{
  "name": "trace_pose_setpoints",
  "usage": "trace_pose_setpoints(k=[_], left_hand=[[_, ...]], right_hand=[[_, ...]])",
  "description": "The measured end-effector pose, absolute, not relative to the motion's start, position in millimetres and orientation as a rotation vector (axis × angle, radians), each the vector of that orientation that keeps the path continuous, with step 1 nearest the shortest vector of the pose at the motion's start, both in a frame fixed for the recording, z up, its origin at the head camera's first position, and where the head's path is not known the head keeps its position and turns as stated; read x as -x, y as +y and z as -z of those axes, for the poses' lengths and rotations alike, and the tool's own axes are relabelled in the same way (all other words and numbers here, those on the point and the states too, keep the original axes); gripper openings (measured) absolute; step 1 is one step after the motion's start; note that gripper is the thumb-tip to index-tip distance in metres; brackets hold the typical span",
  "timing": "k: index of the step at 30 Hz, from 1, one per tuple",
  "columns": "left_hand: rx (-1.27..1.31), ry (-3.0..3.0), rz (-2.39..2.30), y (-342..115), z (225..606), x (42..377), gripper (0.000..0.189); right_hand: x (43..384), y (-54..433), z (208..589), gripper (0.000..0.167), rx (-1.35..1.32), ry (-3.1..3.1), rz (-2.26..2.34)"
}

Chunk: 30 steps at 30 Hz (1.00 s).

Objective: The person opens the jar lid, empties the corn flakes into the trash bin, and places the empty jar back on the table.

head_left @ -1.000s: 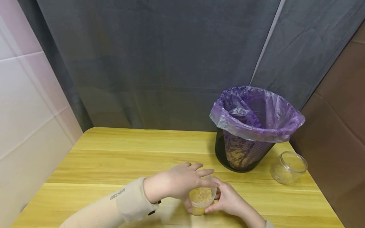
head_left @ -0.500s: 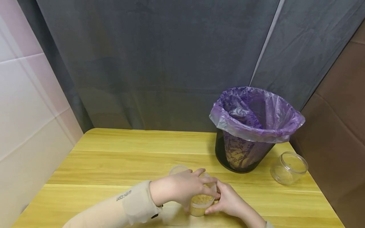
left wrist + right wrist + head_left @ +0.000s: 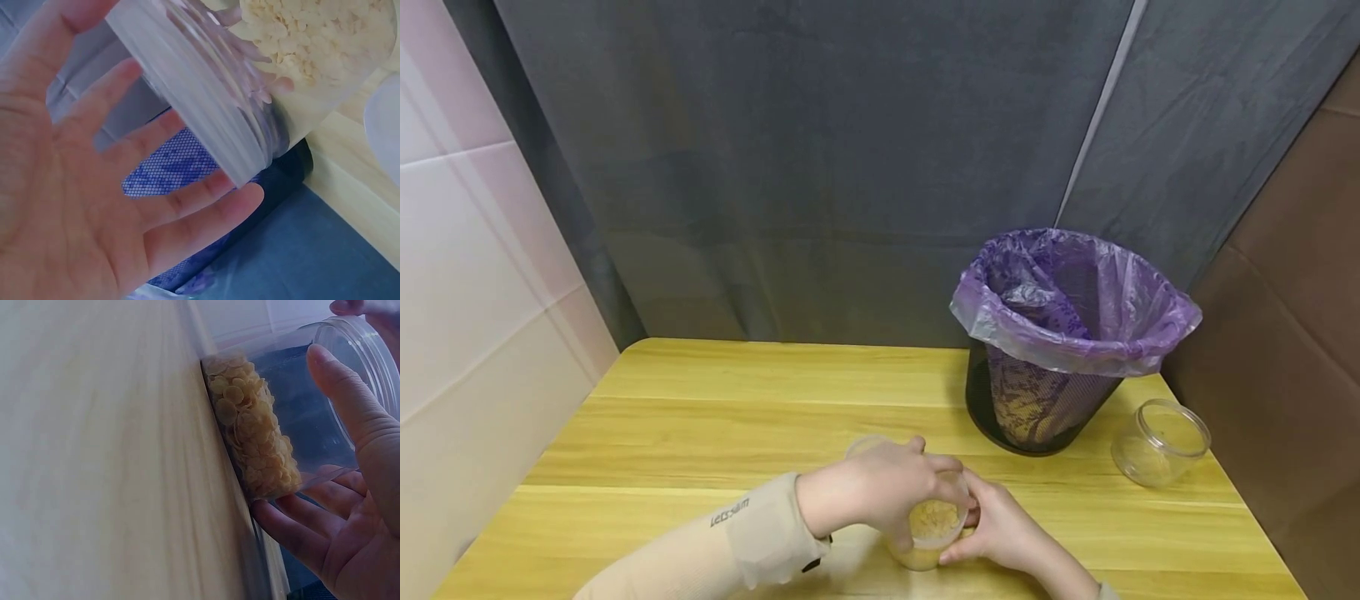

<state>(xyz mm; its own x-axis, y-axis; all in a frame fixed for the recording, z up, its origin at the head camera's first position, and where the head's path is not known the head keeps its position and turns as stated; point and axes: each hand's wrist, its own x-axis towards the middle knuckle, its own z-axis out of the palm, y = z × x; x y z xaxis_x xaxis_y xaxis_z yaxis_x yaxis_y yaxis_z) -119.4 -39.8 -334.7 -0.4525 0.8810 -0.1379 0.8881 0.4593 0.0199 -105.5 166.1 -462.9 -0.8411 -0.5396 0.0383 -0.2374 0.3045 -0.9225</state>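
A clear plastic jar (image 3: 284,419), partly filled with pale yellow flakes (image 3: 250,434), stands near the table's front in the head view. My right hand (image 3: 1000,529) holds its side, thumb and fingers round the wall. From above, my left hand (image 3: 887,492) grips the translucent lid (image 3: 194,100) at the jar's top; the left wrist view has the fingertips spread about its edge. Part of the jar's top is hidden under the left hand in the head view. Behind that hand a pale round disc (image 3: 865,444) lies on the table, partly covered.
A black mesh bin (image 3: 1037,408) with a purple bag (image 3: 1075,325) stands at the back right of the wooden table (image 3: 700,417). To its right is another clear jar (image 3: 1157,446), uncovered. A dark grey curtain (image 3: 812,167) hangs behind the table.
My left hand has shifted slightly right and its fingers have bent more around the lid's edge. The pale disc behind it has come into sight. The right hand stays on the jar.
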Motion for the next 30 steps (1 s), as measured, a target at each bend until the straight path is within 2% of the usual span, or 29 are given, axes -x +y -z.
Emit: trace_pose_setpoints(k=[4,11,23,30], left_hand=[[-1.493,2.628,0.109,-40.3,336.5,117.9,0.078],[-1.452,2.717,0.06,-39.8,342.4,116.8,0.057],[-1.441,2.807,-0.032,-38.0,349.4,114.9,0.064],[-1.434,2.844,-0.097,-36.6,352.5,113.9,0.058]], right_hand=[[105.5,165.6,462.9,0.087,0.704,2.277,1.568],[106.5,165.4,463.0,0.094,0.75,2.279,1.591],[105.7,165.6,462.3,0.095,0.765,2.284,1.595],[106.1,166.7,465.1,0.091,0.765,2.299,1.589]])
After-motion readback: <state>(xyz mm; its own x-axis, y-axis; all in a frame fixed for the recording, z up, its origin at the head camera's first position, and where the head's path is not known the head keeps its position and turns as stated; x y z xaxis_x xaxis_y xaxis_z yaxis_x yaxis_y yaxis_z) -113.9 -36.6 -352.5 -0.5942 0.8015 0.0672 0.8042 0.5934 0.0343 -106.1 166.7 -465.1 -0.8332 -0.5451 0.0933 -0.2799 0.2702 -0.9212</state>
